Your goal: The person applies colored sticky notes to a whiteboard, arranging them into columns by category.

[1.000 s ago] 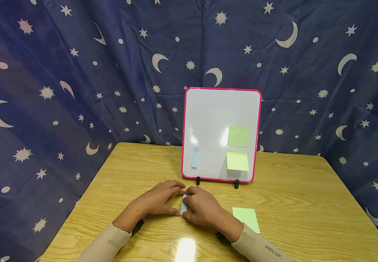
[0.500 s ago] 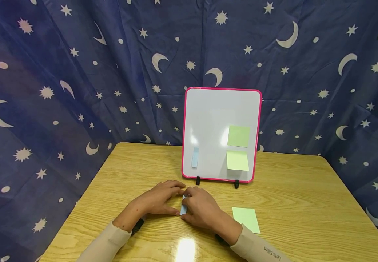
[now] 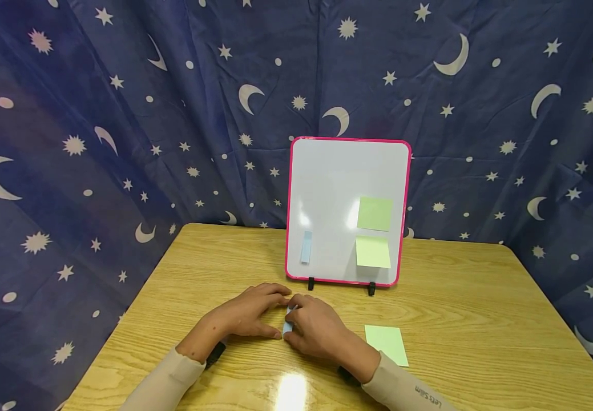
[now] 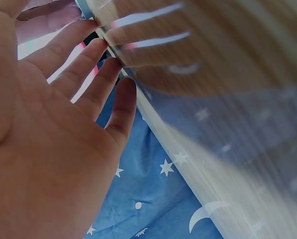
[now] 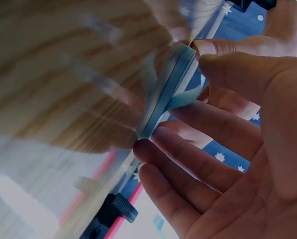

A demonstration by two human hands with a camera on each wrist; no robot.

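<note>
A narrow light-blue sticky note pad (image 3: 288,327) lies on the table between both hands. My left hand (image 3: 249,311) spans it from the left, thumb at the near end and fingertips by the far end. From the right, my right hand (image 3: 319,326) has its thumb at the pad's near end and its fingers curved along the side. In the right wrist view the stack (image 5: 161,99) stands slightly thick, and a loose top strip (image 5: 186,98) bends up from it against the right index finger. The left wrist view shows the left palm (image 4: 59,129), with fingertips at the table surface.
Behind the hands stands a pink-framed whiteboard (image 3: 337,171) on black feet. It carries a blue strip (image 3: 306,248) at lower left and two green sticky notes, one upper (image 3: 375,213), one lower (image 3: 372,252). Another pale green note (image 3: 387,344) lies right of the right forearm.
The right hand has shifted very slightly toward the near left along the pad. The left hand stays almost still, and the board and its notes have not moved.
</note>
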